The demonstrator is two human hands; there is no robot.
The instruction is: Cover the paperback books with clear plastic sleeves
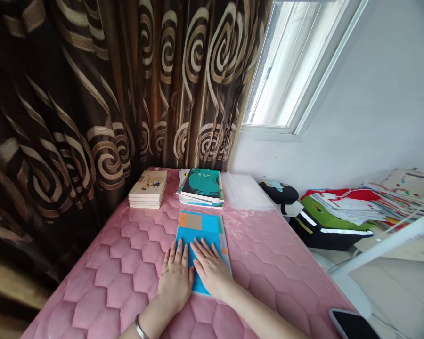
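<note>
A blue book (198, 235) with orange, tan and green blocks on its cover lies flat on the pink quilted surface (127, 268). Its edges look glossy, as if a clear cover were around it. My left hand (176, 278) rests palm down over the book's lower left edge, fingers stretched out. On the right part of the cover lies my right hand (212, 268), also flat with fingers spread. Neither hand grips anything. A silver bracelet (140, 327) circles my left wrist. The hands hide the lower part of the cover.
Behind the book stand a stack of beige books (148, 188), a pile topped by a teal book (202, 183) and a stack of clear plastic covers (247, 190). A phone (353, 325) lies at the lower right. Patterned curtains (183, 84) hang at the back.
</note>
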